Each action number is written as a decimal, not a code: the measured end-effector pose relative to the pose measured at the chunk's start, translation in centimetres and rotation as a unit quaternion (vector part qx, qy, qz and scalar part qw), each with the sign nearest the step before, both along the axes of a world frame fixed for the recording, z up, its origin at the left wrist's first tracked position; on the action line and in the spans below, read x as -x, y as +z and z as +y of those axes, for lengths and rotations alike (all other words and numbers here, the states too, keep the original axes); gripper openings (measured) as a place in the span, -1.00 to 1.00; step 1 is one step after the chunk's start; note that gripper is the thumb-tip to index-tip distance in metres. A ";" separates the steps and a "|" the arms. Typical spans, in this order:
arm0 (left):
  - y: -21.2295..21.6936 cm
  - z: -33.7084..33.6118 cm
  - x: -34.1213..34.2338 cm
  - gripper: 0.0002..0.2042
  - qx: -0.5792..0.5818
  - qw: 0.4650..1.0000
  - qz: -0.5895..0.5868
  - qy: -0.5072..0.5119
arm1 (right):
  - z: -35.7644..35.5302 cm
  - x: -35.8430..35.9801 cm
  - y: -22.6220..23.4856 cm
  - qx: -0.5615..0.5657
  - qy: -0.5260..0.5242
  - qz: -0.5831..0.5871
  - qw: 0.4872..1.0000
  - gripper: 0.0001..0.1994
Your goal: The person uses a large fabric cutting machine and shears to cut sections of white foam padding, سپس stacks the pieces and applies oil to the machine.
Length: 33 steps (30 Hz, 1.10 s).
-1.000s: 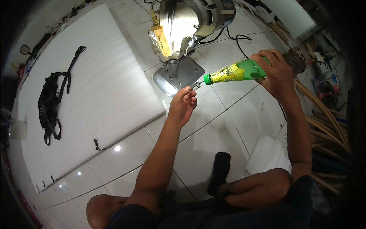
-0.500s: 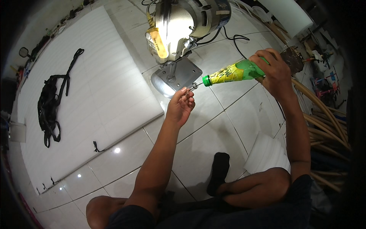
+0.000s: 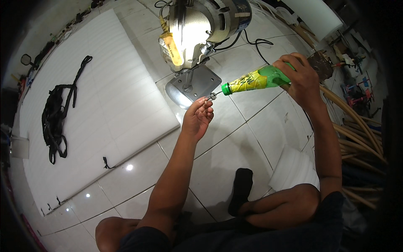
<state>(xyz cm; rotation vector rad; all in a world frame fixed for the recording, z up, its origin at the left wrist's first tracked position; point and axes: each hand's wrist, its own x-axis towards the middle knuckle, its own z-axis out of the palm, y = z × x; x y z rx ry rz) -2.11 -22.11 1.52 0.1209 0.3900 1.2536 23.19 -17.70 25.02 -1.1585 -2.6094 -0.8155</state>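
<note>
My right hand (image 3: 299, 80) is wrapped round a green plastic bottle (image 3: 256, 80) with a yellow label, tipped almost level with its cap pointing left. A thin dark spout or rod runs from the cap to a small shiny metal part (image 3: 213, 96) with a round end. That part is pinched between the thumb and fingers of my left hand (image 3: 199, 115); its exact kind is too small to make out. Just beyond stands an electric cutting machine (image 3: 197, 33) with a motor housing and a bright lamp. Its flat grey metal base plate (image 3: 203, 80) rests on the floor behind my left hand.
A large white foam sheet (image 3: 109, 96) covers the left floor, with a tangled black strap (image 3: 54, 113) on it. A black cable (image 3: 260, 44) lies behind the bottle. At right are a white foam roll (image 3: 294, 170) and several tan tubes (image 3: 352, 138).
The metal part in my left hand has turned slightly, its round end now showing more as a ring. The bottle and both hands keep nearly the same places.
</note>
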 end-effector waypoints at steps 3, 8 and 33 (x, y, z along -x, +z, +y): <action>0.5 -0.2 0.1 -0.81 0.011 1.000 0.018 0.016 | 0.2 0.1 -0.3 0.000 0.000 0.002 1.000 -0.42; 0.6 -0.2 0.1 -0.80 0.009 1.000 0.011 0.017 | 0.2 -0.1 -0.2 0.004 -0.002 0.004 1.000 -0.43; 0.7 -0.1 -0.1 -0.68 0.014 0.999 0.042 -0.016 | 0.4 -0.7 -0.7 0.000 -0.023 0.012 1.000 -0.43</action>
